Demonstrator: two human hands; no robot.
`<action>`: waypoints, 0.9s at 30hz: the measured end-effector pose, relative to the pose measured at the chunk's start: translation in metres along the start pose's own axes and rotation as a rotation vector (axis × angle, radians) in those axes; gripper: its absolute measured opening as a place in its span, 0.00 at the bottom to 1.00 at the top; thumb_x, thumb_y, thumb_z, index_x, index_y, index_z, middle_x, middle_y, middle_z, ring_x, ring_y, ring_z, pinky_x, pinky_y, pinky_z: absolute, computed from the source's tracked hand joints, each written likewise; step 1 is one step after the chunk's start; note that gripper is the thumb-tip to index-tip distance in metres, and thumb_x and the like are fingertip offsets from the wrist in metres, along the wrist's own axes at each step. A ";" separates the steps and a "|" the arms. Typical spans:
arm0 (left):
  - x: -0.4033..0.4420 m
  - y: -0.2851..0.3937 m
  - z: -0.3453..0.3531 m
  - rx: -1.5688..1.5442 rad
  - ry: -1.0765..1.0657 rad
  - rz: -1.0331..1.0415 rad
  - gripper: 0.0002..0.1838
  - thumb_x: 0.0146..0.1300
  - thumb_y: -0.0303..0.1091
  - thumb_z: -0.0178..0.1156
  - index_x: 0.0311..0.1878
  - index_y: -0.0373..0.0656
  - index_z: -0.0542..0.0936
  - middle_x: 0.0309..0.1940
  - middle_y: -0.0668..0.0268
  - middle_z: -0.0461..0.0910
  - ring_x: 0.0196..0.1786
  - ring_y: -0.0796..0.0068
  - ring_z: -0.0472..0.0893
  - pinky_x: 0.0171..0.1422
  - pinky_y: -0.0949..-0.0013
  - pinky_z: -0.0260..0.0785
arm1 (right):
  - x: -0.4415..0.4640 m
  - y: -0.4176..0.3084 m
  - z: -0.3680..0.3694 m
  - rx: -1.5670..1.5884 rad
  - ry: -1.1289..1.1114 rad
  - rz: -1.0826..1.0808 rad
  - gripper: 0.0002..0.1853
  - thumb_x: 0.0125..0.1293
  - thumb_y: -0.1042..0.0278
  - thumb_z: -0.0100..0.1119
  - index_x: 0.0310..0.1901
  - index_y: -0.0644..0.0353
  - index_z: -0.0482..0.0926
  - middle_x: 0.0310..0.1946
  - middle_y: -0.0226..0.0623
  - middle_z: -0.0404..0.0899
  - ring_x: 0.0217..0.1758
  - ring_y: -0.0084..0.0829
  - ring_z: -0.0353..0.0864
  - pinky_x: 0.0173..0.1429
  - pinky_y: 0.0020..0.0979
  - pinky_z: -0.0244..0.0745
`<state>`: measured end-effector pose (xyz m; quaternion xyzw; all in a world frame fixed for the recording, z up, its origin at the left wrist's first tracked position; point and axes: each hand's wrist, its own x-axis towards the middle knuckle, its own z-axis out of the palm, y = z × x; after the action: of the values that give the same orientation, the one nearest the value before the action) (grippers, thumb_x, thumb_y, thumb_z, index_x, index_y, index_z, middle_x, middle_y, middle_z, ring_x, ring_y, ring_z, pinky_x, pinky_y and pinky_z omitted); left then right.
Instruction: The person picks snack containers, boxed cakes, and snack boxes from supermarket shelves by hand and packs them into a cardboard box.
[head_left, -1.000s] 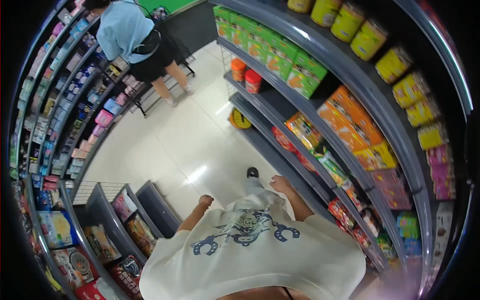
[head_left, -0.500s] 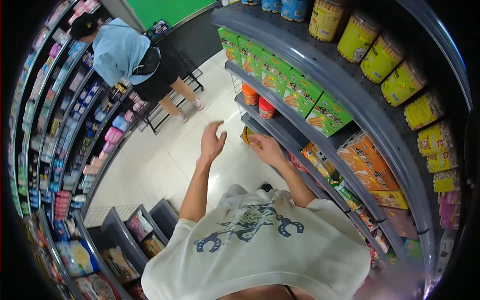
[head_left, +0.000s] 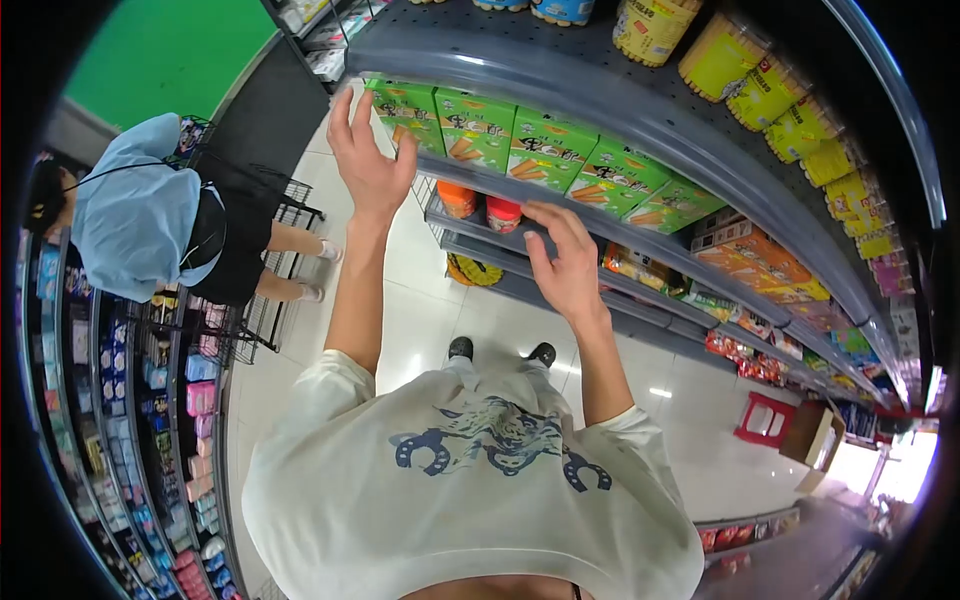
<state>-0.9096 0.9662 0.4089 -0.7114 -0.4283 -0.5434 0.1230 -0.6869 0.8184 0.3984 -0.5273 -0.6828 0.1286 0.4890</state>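
My left hand (head_left: 372,165) is raised with its fingers spread, holding nothing. It appears just in front of the left end of a row of green boxes (head_left: 473,130) with pictures of stick snacks; whether it touches the nearest box I cannot tell. My right hand (head_left: 568,258) is empty too, thumb apart from the bent fingers. Its fingertips appear close to a red-lidded jar (head_left: 503,214) on the shelf below the boxes. Beside that jar stands an orange-lidded jar (head_left: 457,199). A yellow-and-black item (head_left: 474,270) lies lower down, near the floor.
Grey shelving (head_left: 560,90) curves across my front and right, with yellow-labelled snack jars (head_left: 655,30) on top. To the left, a person in a light blue top (head_left: 140,210) stands near a black wire cart (head_left: 262,320). A red stool (head_left: 765,417) and a cardboard box (head_left: 812,435) are farther right.
My view has turned toward the shelf, so the other person appears farther left. Both hands have risen toward the shelf, and the right hand's fingers have opened out.
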 end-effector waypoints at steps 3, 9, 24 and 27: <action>0.003 -0.014 0.006 -0.055 -0.059 0.030 0.32 0.51 0.31 0.64 0.62 0.37 0.69 0.64 0.48 0.63 0.64 0.48 0.65 0.66 0.52 0.59 | 0.004 -0.007 0.008 -0.121 0.029 -0.023 0.14 0.60 0.76 0.59 0.48 0.60 0.79 0.48 0.39 0.80 0.49 0.42 0.80 0.52 0.37 0.76; 0.003 -0.026 0.005 -0.089 -0.189 0.034 0.29 0.49 0.29 0.65 0.59 0.41 0.73 0.62 0.54 0.67 0.62 0.50 0.67 0.64 0.52 0.62 | -0.011 -0.016 0.022 -0.099 0.037 0.097 0.13 0.60 0.74 0.59 0.48 0.60 0.79 0.48 0.40 0.80 0.51 0.42 0.79 0.53 0.37 0.75; -0.017 -0.031 -0.042 -0.138 -0.201 0.101 0.22 0.39 0.16 0.68 0.41 0.41 0.75 0.45 0.61 0.79 0.53 0.53 0.75 0.58 0.58 0.69 | -0.035 -0.020 0.033 0.116 -0.115 0.214 0.14 0.60 0.72 0.59 0.48 0.60 0.80 0.46 0.44 0.80 0.50 0.45 0.79 0.54 0.38 0.74; -0.035 -0.011 -0.069 -0.168 -0.238 0.159 0.20 0.39 0.17 0.69 0.38 0.41 0.75 0.42 0.61 0.80 0.49 0.53 0.77 0.55 0.57 0.71 | -0.042 -0.016 0.035 0.103 -0.131 0.189 0.24 0.57 0.69 0.64 0.56 0.60 0.74 0.50 0.45 0.78 0.53 0.45 0.78 0.57 0.38 0.73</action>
<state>-0.9653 0.9123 0.4007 -0.8103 -0.3352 -0.4777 0.0542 -0.7255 0.7883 0.3699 -0.5541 -0.6531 0.2432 0.4553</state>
